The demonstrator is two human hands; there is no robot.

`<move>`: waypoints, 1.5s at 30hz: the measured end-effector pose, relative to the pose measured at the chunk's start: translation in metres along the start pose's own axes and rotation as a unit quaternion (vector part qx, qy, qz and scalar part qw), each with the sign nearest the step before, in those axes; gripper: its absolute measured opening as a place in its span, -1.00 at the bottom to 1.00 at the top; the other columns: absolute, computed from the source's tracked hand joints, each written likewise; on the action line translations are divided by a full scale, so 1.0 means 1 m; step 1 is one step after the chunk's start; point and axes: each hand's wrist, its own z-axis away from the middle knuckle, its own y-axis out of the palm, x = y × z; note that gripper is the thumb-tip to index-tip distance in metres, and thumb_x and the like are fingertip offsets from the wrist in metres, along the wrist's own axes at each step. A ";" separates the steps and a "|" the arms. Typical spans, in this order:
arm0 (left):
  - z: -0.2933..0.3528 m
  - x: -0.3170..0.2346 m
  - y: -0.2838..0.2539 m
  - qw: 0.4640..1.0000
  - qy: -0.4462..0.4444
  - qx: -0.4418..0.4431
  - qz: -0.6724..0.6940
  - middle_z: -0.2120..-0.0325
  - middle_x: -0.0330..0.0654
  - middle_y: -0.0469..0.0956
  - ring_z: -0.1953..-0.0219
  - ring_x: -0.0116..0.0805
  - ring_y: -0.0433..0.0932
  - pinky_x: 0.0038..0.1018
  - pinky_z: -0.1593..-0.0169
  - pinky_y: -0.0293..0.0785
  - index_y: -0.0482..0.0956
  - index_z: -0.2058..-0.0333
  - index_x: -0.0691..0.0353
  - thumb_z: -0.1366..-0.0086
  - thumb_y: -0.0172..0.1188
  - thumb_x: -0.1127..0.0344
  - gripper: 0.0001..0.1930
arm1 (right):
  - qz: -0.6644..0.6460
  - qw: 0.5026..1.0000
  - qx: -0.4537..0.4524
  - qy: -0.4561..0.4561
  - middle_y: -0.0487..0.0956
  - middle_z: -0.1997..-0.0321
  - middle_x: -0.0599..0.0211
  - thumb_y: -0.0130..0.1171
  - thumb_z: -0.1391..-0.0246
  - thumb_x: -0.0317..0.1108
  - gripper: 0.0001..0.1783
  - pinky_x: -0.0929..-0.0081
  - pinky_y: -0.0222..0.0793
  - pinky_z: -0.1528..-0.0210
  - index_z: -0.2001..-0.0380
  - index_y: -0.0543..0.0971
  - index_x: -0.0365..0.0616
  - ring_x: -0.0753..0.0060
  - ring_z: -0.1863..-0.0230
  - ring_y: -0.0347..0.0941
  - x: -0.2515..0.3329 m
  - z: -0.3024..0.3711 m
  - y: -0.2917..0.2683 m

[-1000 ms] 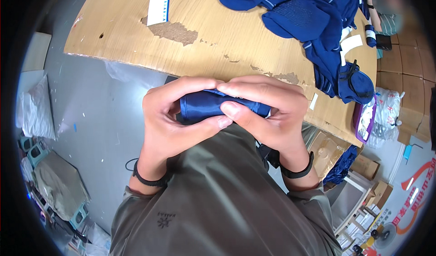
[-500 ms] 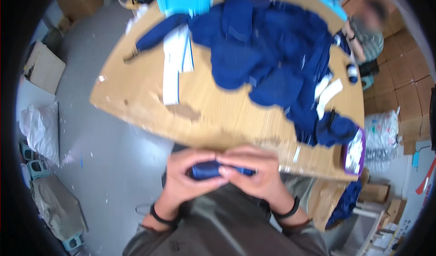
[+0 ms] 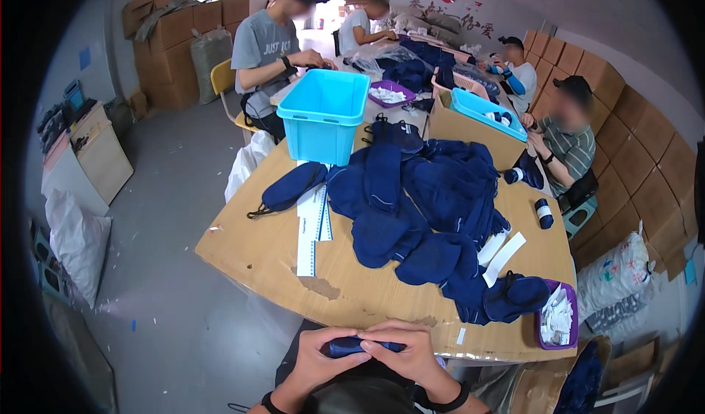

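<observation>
At the table's near edge, my left hand (image 3: 317,366) and my right hand (image 3: 411,355) are both closed around a small dark blue fabric roll (image 3: 344,346). Thumbs press it from the near side while the fingers wrap over its far side, hiding much of it. Beyond my hands lies a big heap of dark blue fabric pouches (image 3: 448,194), some with cords. One pouch (image 3: 294,186) rests apart at the left, beside white printed paper strips (image 3: 306,247). To the right stands a finished-looking blue roll with a white band (image 3: 543,213).
A light blue bin (image 3: 323,133) stands on the wooden table (image 3: 257,260) at the far left. A purple basket of white slips (image 3: 542,333) sits at the right edge. A cardboard box (image 3: 470,131) is at the back. Several people work around the table; stacked cartons (image 3: 624,150) line the right.
My view has tilted up, so the far table and co-workers now show and my hands appear lower in the picture. Both hands still hold the fabric roll.
</observation>
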 end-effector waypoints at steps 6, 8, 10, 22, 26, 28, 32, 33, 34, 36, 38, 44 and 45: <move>0.005 0.001 0.007 1.000 0.008 0.003 0.026 0.29 -0.11 0.71 0.26 -0.50 0.66 -0.55 0.12 0.57 0.65 0.17 0.39 0.01 0.57 0.45 -0.60 | -0.013 1.000 -0.008 -0.016 0.71 0.24 0.15 0.37 -0.06 -0.51 -0.81 0.51 0.53 0.17 0.22 0.72 -0.30 0.37 0.23 0.66 0.007 0.007 -0.003; 0.008 -0.006 0.011 0.999 0.026 -0.001 0.018 0.28 -0.12 0.71 0.25 -0.50 0.66 -0.54 0.12 0.57 0.65 0.17 0.37 0.02 0.57 0.44 -0.59 | -0.013 1.000 -0.012 -0.024 0.71 0.24 0.15 0.37 -0.06 -0.51 -0.82 0.51 0.52 0.17 0.22 0.72 -0.29 0.37 0.23 0.66 0.010 0.010 -0.003; 0.011 -0.009 0.013 0.999 0.044 -0.004 0.010 0.28 -0.13 0.71 0.25 -0.50 0.66 -0.54 0.11 0.57 0.65 0.16 0.36 0.03 0.58 0.43 -0.57 | -0.012 0.999 -0.017 -0.032 0.71 0.24 0.15 0.37 -0.06 -0.51 -0.82 0.51 0.52 0.17 0.23 0.72 -0.29 0.36 0.23 0.66 0.014 0.012 -0.002; 0.019 -0.026 0.009 0.999 -0.015 0.028 0.043 0.26 -0.15 0.70 0.21 -0.52 0.63 -0.55 0.08 0.54 0.66 0.14 0.37 -0.02 0.52 0.50 -0.62 | 0.019 0.998 -0.040 -0.049 0.69 0.27 0.16 0.41 0.01 -0.50 -0.73 0.52 0.48 0.17 0.18 0.71 -0.29 0.39 0.26 0.63 0.026 0.024 0.004; 0.015 -0.024 0.003 0.997 0.013 0.052 0.059 0.24 -0.13 0.69 0.21 -0.51 0.62 -0.54 0.09 0.54 0.67 0.14 0.37 0.00 0.52 0.53 -0.61 | 0.056 0.995 -0.054 -0.064 0.68 0.26 0.15 0.43 0.01 -0.43 -0.63 0.49 0.51 0.21 0.08 0.68 -0.24 0.35 0.27 0.64 0.030 0.025 0.006; 0.014 -0.023 0.002 0.996 0.008 0.054 0.075 0.24 -0.12 0.69 0.20 -0.49 0.62 -0.53 0.08 0.54 0.67 0.14 0.38 0.01 0.52 0.55 -0.61 | 0.059 0.992 -0.051 -0.096 0.68 0.25 0.15 0.43 0.00 -0.44 -0.65 0.49 0.52 0.21 0.09 0.69 -0.23 0.34 0.28 0.64 0.032 0.023 0.006; 0.015 -0.017 -0.004 0.993 0.009 0.056 0.105 0.23 -0.08 0.69 0.18 -0.45 0.63 -0.51 0.07 0.55 0.66 0.15 0.41 0.04 0.52 0.58 -0.59 | 0.057 0.991 -0.031 -0.119 0.68 0.23 0.14 0.40 -0.02 -0.45 -0.66 0.49 0.51 0.22 0.08 0.68 -0.23 0.32 0.29 0.63 0.032 0.019 0.010; 0.015 -0.017 -0.006 0.992 0.011 0.053 0.116 0.22 -0.07 0.69 0.17 -0.44 0.63 -0.50 0.06 0.55 0.66 0.16 0.41 0.06 0.53 0.59 -0.58 | 0.056 0.992 -0.031 -0.112 0.68 0.23 0.14 0.40 -0.02 -0.45 -0.66 0.49 0.51 0.22 0.08 0.68 -0.23 0.32 0.29 0.63 0.033 0.018 0.009; 0.015 -0.016 -0.008 0.990 0.011 0.049 0.129 0.22 -0.06 0.69 0.16 -0.42 0.64 -0.49 0.06 0.55 0.66 0.16 0.41 0.08 0.54 0.59 -0.58 | 0.053 0.992 -0.015 -0.117 0.68 0.22 0.13 0.37 -0.05 -0.45 -0.67 0.48 0.51 0.21 0.08 0.68 -0.23 0.30 0.27 0.63 0.033 0.017 0.009; 0.011 -0.015 -0.016 0.984 0.005 0.066 0.163 0.20 0.00 0.68 0.13 -0.32 0.65 -0.42 0.02 0.54 0.67 0.18 0.41 0.13 0.53 0.62 -0.56 | 0.024 0.992 0.023 -0.124 0.67 0.20 0.06 0.20 -0.20 -0.38 -0.72 0.45 0.50 0.17 0.06 0.67 -0.26 0.24 0.21 0.63 0.033 0.011 0.005; 0.006 -0.006 -0.029 0.977 0.005 0.072 0.200 0.19 0.05 0.67 0.13 -0.20 0.66 -0.36 0.00 0.55 0.67 0.20 0.40 0.17 0.56 0.58 -0.55 | -0.001 0.993 0.050 -0.111 0.66 0.19 0.04 0.06 -0.30 -0.30 -0.67 0.44 0.49 0.18 0.06 0.65 -0.30 0.20 0.20 0.62 0.028 0.005 0.000; -0.019 0.006 -0.074 0.915 0.084 0.028 0.393 0.19 0.22 0.60 0.15 0.04 0.66 -0.20 0.03 0.62 0.58 0.15 0.30 0.16 0.59 0.37 -0.46 | -0.042 0.996 0.074 0.015 0.64 0.33 0.13 0.00 -0.36 -0.31 -0.66 0.53 0.42 0.41 0.17 0.67 -0.35 0.46 0.46 0.57 0.031 -0.019 -0.001; -0.023 0.008 -0.082 0.911 0.092 0.026 0.401 0.18 0.22 0.59 0.15 0.05 0.66 -0.19 0.04 0.64 0.56 0.13 0.29 0.17 0.60 0.35 -0.43 | 0.005 0.994 0.106 0.016 0.64 0.35 0.16 0.03 -0.34 -0.32 -0.69 0.53 0.42 0.41 0.17 0.67 -0.33 0.45 0.45 0.56 0.029 -0.023 -0.003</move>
